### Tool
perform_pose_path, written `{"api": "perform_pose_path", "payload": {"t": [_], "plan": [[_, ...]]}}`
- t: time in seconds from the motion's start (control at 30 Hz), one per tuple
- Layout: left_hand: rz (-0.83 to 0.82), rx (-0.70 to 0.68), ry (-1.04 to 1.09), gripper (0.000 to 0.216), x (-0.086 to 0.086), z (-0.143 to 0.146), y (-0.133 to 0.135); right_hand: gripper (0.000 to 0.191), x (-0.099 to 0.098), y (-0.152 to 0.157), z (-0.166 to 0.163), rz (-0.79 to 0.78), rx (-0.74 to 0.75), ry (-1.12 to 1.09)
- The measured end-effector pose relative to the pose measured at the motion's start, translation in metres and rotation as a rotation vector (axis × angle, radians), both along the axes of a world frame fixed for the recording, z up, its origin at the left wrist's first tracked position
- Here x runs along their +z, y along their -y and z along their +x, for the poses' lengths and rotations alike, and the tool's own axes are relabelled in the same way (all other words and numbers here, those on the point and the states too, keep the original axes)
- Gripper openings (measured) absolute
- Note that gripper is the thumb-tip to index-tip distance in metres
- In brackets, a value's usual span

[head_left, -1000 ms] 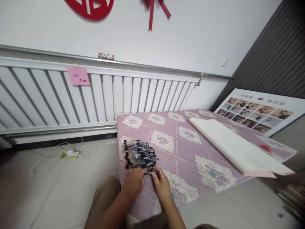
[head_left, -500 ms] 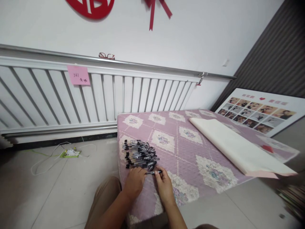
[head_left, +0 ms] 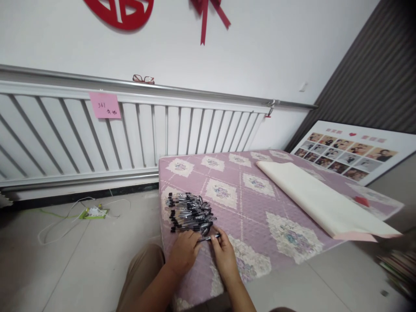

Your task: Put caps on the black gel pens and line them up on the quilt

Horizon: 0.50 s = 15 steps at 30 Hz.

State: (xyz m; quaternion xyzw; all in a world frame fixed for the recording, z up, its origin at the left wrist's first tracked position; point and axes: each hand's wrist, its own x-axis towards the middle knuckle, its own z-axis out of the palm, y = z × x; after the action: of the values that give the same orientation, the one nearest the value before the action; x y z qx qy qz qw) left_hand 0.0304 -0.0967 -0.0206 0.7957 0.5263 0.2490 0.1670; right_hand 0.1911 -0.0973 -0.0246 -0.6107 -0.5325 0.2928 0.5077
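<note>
Between my two hands lies a black pen (head_left: 208,238), level and just in front of a pile of pens. My left hand (head_left: 183,251) is closed around its left end, fingers bent. On the right end, my right hand (head_left: 224,251) pinches it between thumb and fingers. Right beyond them is the pile of pens (head_left: 190,212), several clear-barrelled ones with black ends, lying side by side on the purple floral mattress (head_left: 242,203).
A cream folded sheet (head_left: 312,199) lies across the mattress's right side. A photo board (head_left: 354,149) leans at the far right. Behind stands a white radiator (head_left: 185,130) with glasses (head_left: 143,79) on its pipe. A power strip (head_left: 94,212) with cables is on the floor at left.
The view has shifted slightly. Both hands stay on the pen in nearly the same place, and the pile looks unchanged.
</note>
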Motion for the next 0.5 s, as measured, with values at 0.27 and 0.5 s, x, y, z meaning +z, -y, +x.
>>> {"api": "perform_pose_path", "payload": {"t": [0.27, 0.5], "plan": [[0.043, 0.026, 0.079, 0.021, -0.003, -0.001, 0.000, 0.052, -0.006, -0.012, 0.056, -0.039, -0.189, -0.017], [0.035, 0.016, 0.071, 0.021, -0.005, -0.002, 0.000, 0.056, -0.003, -0.033, 0.122, -0.173, -0.277, 0.033]]}}
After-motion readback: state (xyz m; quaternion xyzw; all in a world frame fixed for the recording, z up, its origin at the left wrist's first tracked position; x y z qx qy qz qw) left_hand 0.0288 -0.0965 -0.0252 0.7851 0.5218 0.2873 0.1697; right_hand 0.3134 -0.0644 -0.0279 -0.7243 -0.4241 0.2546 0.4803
